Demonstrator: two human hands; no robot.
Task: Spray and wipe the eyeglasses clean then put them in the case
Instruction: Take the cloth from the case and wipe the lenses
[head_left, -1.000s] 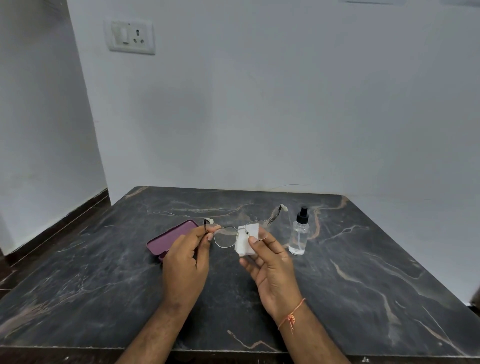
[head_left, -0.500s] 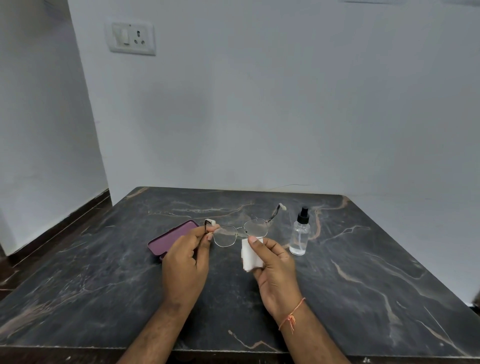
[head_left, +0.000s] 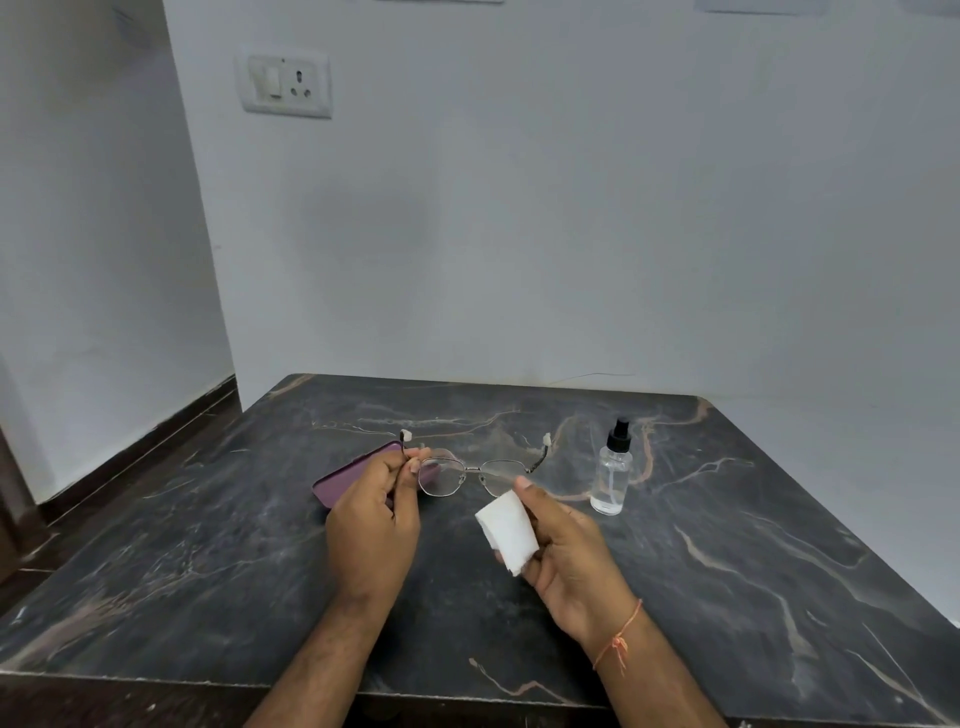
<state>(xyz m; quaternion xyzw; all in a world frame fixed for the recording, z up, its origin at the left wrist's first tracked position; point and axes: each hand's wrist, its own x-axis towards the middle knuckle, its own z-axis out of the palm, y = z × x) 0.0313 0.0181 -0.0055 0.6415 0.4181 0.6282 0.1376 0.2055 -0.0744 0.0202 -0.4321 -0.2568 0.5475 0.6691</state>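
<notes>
My left hand pinches the left temple of thin metal-framed eyeglasses, holding them just above the table with the arms unfolded and pointing away. A folded white cloth sits in my right hand, below and in front of the right lens, not touching it. The maroon eyeglass case lies on the table behind my left hand, which hides part of it. A small clear spray bottle with a black nozzle stands upright to the right of the glasses.
The dark marble table is pushed into a corner between two white walls. A switch and socket plate is on the back wall. The table's near edge runs just under my forearms.
My right hand has drawn the cloth down and away from the right lens, toward me. The left hand still holds the glasses in much the same place.
</notes>
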